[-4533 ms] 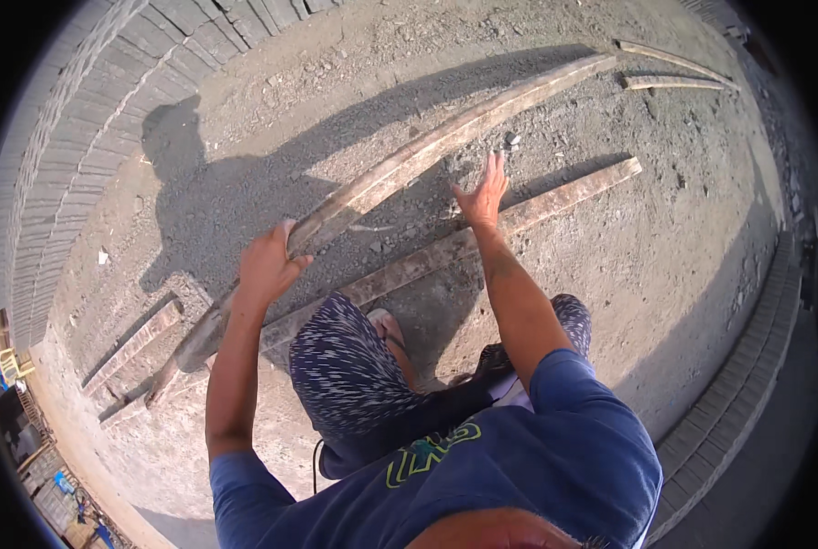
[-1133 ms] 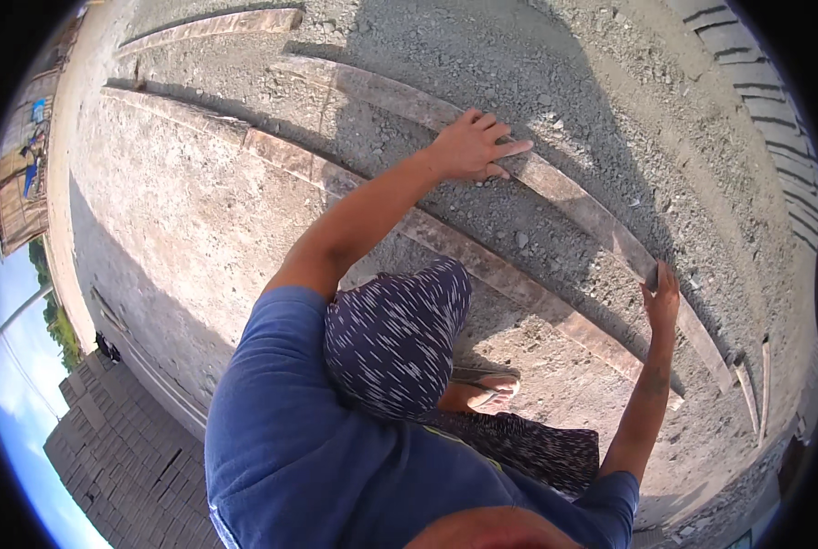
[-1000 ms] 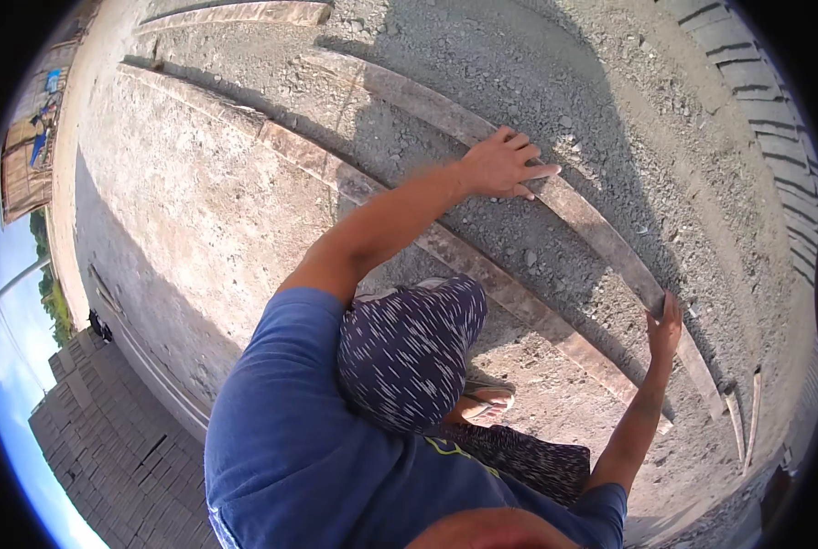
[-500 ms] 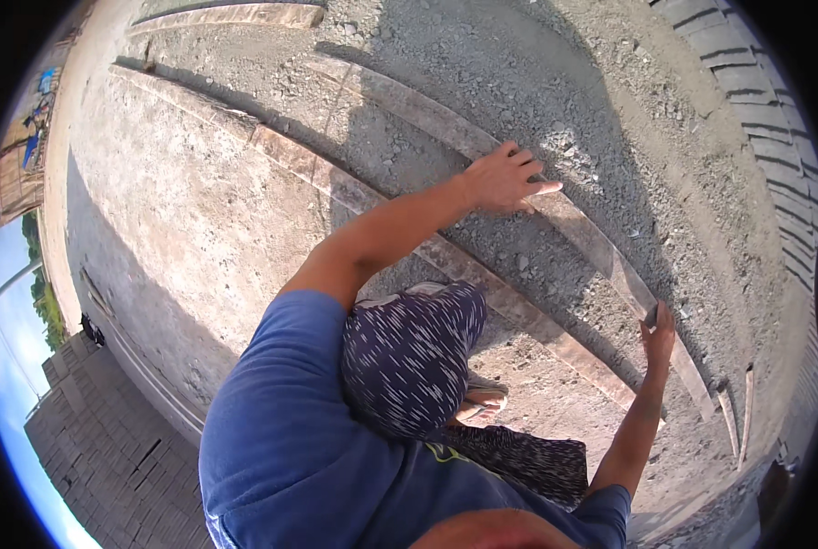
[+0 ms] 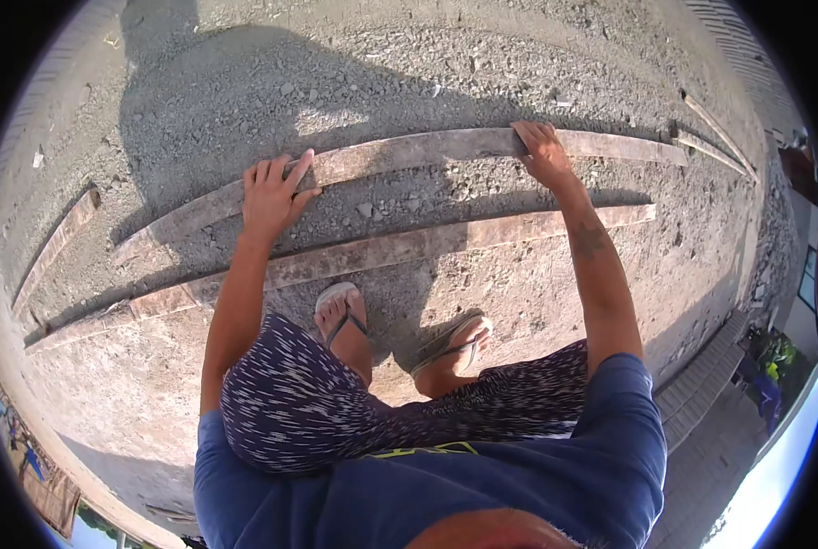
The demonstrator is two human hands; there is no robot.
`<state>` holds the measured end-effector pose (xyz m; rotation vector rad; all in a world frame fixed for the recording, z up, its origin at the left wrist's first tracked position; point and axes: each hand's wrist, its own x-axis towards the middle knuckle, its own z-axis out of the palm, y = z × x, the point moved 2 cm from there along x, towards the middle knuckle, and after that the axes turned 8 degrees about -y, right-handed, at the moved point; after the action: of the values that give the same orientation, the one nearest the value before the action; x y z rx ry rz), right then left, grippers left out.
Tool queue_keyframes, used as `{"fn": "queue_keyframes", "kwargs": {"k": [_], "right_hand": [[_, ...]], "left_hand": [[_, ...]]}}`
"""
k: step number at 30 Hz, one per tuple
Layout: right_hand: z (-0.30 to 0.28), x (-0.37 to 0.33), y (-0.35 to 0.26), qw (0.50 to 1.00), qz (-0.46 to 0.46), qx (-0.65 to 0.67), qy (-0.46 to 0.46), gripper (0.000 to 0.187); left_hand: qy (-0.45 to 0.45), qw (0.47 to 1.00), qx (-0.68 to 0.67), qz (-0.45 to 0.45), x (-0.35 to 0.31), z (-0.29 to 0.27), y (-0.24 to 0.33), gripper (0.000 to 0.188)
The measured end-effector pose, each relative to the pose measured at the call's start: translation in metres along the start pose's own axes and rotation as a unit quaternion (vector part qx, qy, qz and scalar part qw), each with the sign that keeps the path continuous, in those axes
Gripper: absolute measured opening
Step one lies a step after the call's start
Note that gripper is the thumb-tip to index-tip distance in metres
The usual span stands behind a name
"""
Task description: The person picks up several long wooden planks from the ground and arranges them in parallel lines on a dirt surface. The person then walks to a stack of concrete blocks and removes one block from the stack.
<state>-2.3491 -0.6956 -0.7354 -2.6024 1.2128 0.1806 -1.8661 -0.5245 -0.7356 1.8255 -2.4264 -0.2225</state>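
Note:
A long, dusty wooden plank (image 5: 400, 152) lies across the gravel in front of me, bowed by the lens. My left hand (image 5: 276, 199) is on its left part, fingers over the far edge and thumb apart on the right. Farther right, my right hand (image 5: 546, 156) grips the same plank, its fingertips bent over the far edge. Dark patches show on the wood beside both hands; whether these are shadow or small pieces I cannot tell. A second long plank (image 5: 409, 245) runs roughly parallel, nearer my feet, with neither hand on it.
My sandalled feet (image 5: 345, 320) stand just behind the nearer plank. A short board (image 5: 56, 245) lies at the far left, and two thin sticks (image 5: 715, 137) meet at the right. Loose gravel (image 5: 363, 78) spreads beyond the planks. Stacked grey slabs (image 5: 702, 366) stand at the lower right.
My view has swung round, so the planks now run across the picture. Both hands remain at the far plank; the left fingers now reach over its far edge.

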Motion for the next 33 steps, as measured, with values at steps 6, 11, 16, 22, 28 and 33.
{"fn": "queue_keyframes", "kwargs": {"k": [6, 11, 16, 22, 28, 33], "right_hand": [[-0.008, 0.018, 0.009, 0.997, 0.051, 0.009, -0.055, 0.063], [-0.003, 0.023, -0.004, 0.998, 0.040, -0.052, 0.003, 0.056], [-0.005, 0.011, -0.009, 0.995, 0.053, -0.035, -0.079, 0.053], [-0.004, 0.019, -0.015, 0.996, 0.077, -0.008, -0.047, 0.055], [0.004, -0.004, -0.022, 0.997, 0.058, 0.009, -0.040, 0.057], [0.003, -0.010, -0.019, 0.997, 0.048, 0.000, -0.059, 0.060]], "left_hand": [[0.009, 1.000, 0.014, 0.017, 0.049, -0.011, -0.026, 0.063], [0.034, 0.999, 0.026, 0.020, 0.028, 0.003, -0.029, 0.065], [0.022, 0.999, 0.029, 0.032, 0.019, -0.002, -0.018, 0.065], [0.031, 0.999, 0.019, 0.029, 0.017, -0.008, -0.019, 0.062], [-0.010, 1.000, 0.021, 0.019, -0.008, -0.006, -0.006, 0.065], [-0.032, 0.999, -0.010, 0.002, -0.008, -0.008, 0.002, 0.060]]}}
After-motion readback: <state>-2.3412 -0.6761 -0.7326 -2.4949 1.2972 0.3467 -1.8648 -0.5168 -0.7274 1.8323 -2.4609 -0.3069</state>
